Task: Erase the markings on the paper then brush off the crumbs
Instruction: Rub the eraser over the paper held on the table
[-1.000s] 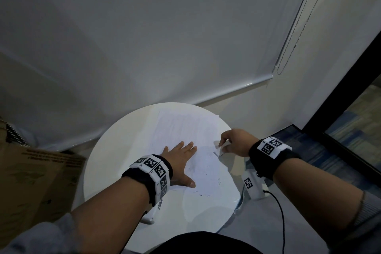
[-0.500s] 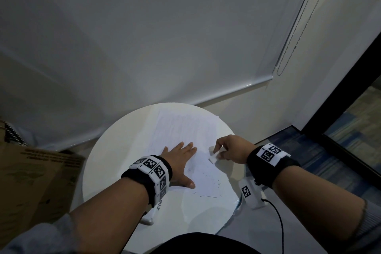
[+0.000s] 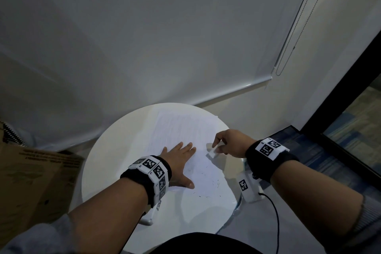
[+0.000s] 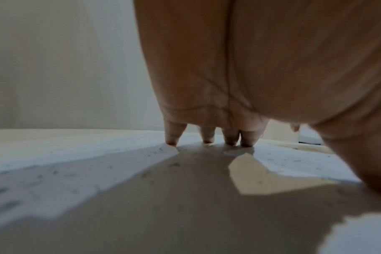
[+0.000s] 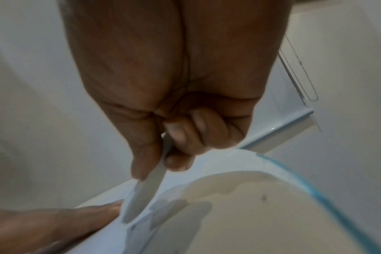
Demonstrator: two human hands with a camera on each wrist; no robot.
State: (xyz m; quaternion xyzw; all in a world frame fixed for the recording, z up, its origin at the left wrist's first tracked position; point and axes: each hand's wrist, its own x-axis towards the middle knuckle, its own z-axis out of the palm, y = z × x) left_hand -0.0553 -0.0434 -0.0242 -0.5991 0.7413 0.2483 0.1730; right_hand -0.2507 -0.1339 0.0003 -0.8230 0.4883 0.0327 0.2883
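Two hands: left hand (image 3: 179, 163) flat on paper (image 3: 185, 130); right hand (image 3: 231, 142), at three o'clock, pinches eraser (image 3: 212, 152); only its wrist view shows curled fingers (image 5: 185, 134).

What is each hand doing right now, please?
Left hand: open, flat, pressing down the paper.
Right hand: fingers pinching the white eraser, its tip at the paper.
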